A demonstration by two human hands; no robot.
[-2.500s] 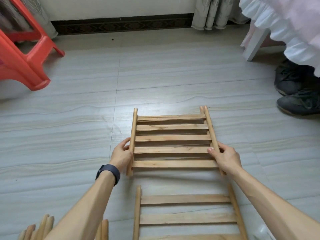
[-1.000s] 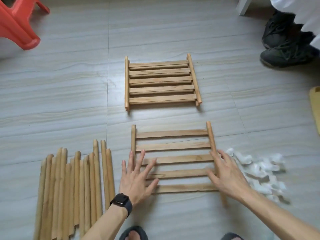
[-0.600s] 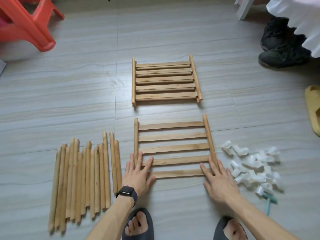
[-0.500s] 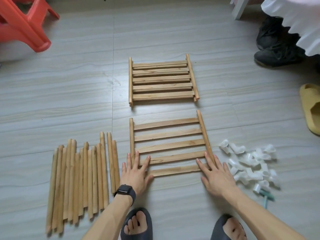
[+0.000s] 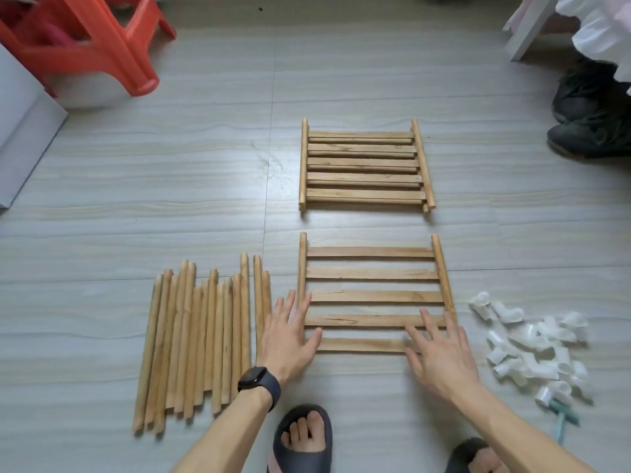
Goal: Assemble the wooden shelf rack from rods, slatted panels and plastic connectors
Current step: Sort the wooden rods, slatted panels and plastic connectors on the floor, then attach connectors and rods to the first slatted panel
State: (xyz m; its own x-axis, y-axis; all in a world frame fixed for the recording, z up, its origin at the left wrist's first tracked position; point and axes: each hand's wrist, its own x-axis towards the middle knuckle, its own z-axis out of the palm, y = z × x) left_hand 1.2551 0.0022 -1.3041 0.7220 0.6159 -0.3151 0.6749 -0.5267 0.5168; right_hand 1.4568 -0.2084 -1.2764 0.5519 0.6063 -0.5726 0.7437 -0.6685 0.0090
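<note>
Both grips flat, fingers spread, pinching nothing: my left hand (image 5: 290,339) on the slatted panel (image 5: 372,297) at its near-left corner, my right hand (image 5: 440,356) at its near-right, panel flat on the floor (image 5: 170,186). The rods (image 5: 201,336) lie left of it, connectors (image 5: 532,349) right, stacked panels (image 5: 362,165) beyond. An uneven shove could skew it into the rods. My palms hide its near rail ends, and the stack's count I can't make out.
</note>
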